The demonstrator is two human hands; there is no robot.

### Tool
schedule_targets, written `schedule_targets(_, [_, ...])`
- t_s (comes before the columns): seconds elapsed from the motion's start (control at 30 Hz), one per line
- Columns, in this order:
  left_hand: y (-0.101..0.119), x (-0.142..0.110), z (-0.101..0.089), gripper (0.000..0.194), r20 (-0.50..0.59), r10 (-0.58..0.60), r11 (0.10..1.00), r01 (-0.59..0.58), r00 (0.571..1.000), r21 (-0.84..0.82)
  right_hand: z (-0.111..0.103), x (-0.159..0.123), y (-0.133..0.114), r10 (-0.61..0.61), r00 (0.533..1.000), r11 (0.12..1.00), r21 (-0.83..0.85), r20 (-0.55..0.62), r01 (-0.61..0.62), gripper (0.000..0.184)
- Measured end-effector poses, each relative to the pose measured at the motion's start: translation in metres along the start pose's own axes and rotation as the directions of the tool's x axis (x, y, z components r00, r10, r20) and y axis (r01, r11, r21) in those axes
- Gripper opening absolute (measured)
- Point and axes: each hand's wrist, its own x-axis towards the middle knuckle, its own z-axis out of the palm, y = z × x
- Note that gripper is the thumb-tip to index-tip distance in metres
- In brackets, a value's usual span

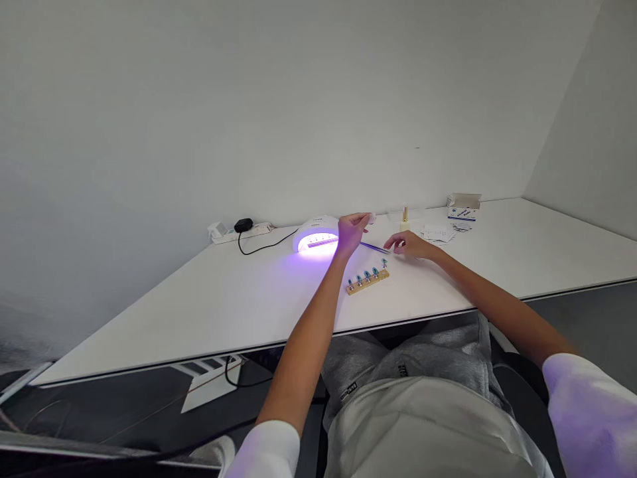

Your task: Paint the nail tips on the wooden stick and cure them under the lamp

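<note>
My left hand (351, 232) is raised in front of the nail lamp, its fingers pinched on a small white pad (372, 218). My right hand (409, 244) is low over the table with its fingers curved and apart. Just left of those fingers lies a thin dark-blue tool (374, 247), perhaps tweezers; whether they touch its end I cannot tell. Closer to me, a wooden holder (367, 285) bears several blue-green nail tips (367, 275) standing upright. One more nail tip (384, 263) stands at its right end.
The nail lamp (318, 224) glows violet at the back, its cable running to a power strip (251, 230). A bottle with a gold cap (405, 216), white sheets (438, 232) and an opened box (462, 207) stand or lie at the back right. The table's front edge passes before my lap.
</note>
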Motion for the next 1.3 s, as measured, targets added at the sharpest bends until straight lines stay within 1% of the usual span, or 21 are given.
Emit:
schedule_targets(0.17, [-0.003,0.001,0.000,0.031,0.008,-0.009,1.000,0.010,1.000,-0.010,-0.004,-0.007,-0.020,-0.049,0.995,0.994,0.101,0.083,0.041,0.028])
schedule_targets(0.27, [-0.005,0.002,0.001,0.031,0.012,-0.007,1.000,0.007,1.000,-0.025,-0.001,-0.009,-0.026,-0.073,0.990,0.993,0.096,0.123,0.061,0.026])
schedule_targets(0.33, [-0.005,0.002,0.001,0.031,0.015,-0.001,1.000,0.002,1.000,-0.031,0.003,-0.009,-0.025,-0.076,0.993,0.996,0.054,0.086,0.071,0.024])
schedule_targets(0.43, [-0.005,0.002,0.000,0.031,0.018,0.003,1.000,-0.003,1.000,-0.031,0.008,-0.008,-0.021,-0.073,0.995,0.997,-0.030,-0.066,0.071,0.019])
schedule_targets(0.5, [-0.005,0.002,-0.001,0.031,0.016,0.005,1.000,-0.004,1.000,-0.031,0.009,-0.009,-0.022,-0.086,0.990,0.996,-0.037,-0.112,0.082,0.020])
schedule_targets(0.53, [-0.006,0.002,-0.001,0.031,0.014,0.007,0.999,-0.007,1.000,-0.033,0.009,-0.009,-0.025,-0.100,0.990,0.995,-0.024,-0.095,0.098,0.020])
schedule_targets(0.57, [-0.006,0.003,-0.001,0.031,0.011,0.010,0.999,-0.010,1.000,-0.035,0.008,-0.010,-0.029,-0.119,0.991,0.993,-0.007,-0.054,0.119,0.019])
schedule_targets(0.7, [-0.010,0.005,-0.001,0.032,0.000,0.020,0.999,-0.020,1.000,-0.041,0.003,-0.015,-0.044,-0.192,0.968,0.981,-0.001,0.158,0.195,0.017])
schedule_targets(0.77, [-0.011,0.006,-0.001,0.032,-0.002,0.018,0.999,-0.018,1.000,-0.041,0.003,-0.016,-0.046,-0.184,0.956,0.981,-0.025,0.228,0.195,0.017])
schedule_targets(0.83, [-0.012,0.006,-0.001,0.031,-0.001,0.018,0.999,-0.018,1.000,-0.044,0.006,-0.016,-0.044,-0.162,0.951,0.982,-0.053,0.264,0.182,0.018])
schedule_targets(0.93, [-0.013,0.007,-0.001,0.030,0.001,0.020,0.999,-0.020,1.000,-0.049,0.011,-0.017,-0.041,-0.155,0.951,0.980,-0.080,0.266,0.182,0.024])
schedule_targets(1.07, [-0.014,0.008,-0.001,0.031,0.000,0.016,0.999,-0.015,1.000,-0.050,0.018,-0.018,-0.044,-0.165,0.949,0.975,-0.097,0.268,0.197,0.026])
schedule_targets(1.3, [-0.014,0.007,-0.002,0.032,-0.004,0.020,0.999,-0.020,1.000,-0.040,0.030,-0.021,-0.048,-0.178,0.961,0.973,-0.110,0.210,0.205,0.024])
